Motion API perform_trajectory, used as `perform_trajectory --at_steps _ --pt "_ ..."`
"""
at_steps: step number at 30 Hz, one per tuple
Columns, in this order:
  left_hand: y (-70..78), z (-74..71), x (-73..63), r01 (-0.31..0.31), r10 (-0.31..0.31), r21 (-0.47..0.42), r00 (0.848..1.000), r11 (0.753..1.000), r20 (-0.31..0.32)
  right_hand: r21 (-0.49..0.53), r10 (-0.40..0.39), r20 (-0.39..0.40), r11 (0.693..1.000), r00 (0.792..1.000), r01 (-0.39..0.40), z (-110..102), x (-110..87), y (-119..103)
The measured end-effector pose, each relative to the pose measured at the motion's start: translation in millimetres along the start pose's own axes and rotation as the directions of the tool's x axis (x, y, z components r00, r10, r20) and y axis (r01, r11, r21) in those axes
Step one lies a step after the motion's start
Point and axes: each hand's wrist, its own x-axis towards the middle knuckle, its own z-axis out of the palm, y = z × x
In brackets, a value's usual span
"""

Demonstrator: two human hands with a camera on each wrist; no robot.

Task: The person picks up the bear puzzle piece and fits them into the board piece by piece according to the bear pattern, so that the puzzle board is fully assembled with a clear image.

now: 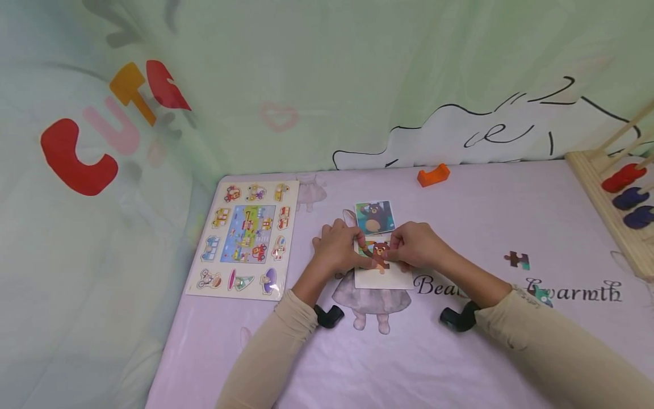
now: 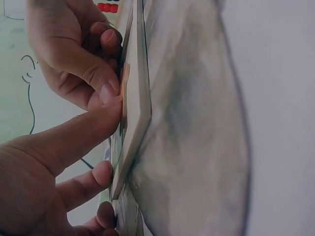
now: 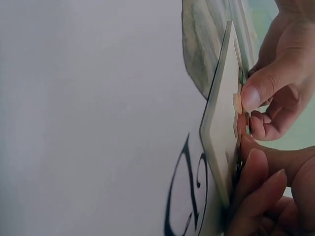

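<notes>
While both thumbs press close together on the bear puzzle [image 1: 380,248], the left hand [image 1: 334,249] grips the left side of the pale puzzle board [image 1: 380,280], and the right hand [image 1: 420,245] pinches at the bear's right edge between thumb and fingers. Uneven pressure looks the likeliest trouble: one thumb bearing down harder could tip a piece up or pop its neighbour loose, and a sideways push might slide the thin board over the cloth. As the wrist views show a piece edge raised under the thumbs, it may not be fully seated. The bear puzzle lies directly between the hands, on the board's far part. Just beyond the fingertips rests a bear picture card [image 1: 375,218]. Well to the right of the right hand, a loose puzzle piece [image 1: 518,260] lies on the tabletop [image 1: 388,369]; left of the left hand sits a vehicle puzzle [image 1: 293,227].
</notes>
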Motion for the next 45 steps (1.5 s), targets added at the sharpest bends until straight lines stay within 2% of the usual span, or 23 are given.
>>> perform_trajectory --at_steps 21,31,38,45 --pt "-0.3 -0.4 -2.0 0.003 -0.003 0.011 1.0 1.0 -0.002 -0.017 0.02 -0.032 1.0 0.999 -0.02 1.1 3.8 1.0" --pt "-1.7 -0.4 -1.7 0.0 0.0 0.0 1.0 1.0 -0.015 0.004 0.028 0.004 1.0 1.0 -0.028 -2.5 5.2 1.5" --pt "-0.8 -0.9 -2.0 0.003 -0.003 0.001 1.0 1.0 -0.007 0.046 0.0 0.047 0.999 0.999 -0.002 -10.4 2.5 10.0" --pt "0.8 0.0 -0.9 -0.002 0.002 -0.009 1.0 1.0 -0.002 0.064 0.006 0.026 0.998 1.0 -0.007 -29.0 -6.9 20.7"
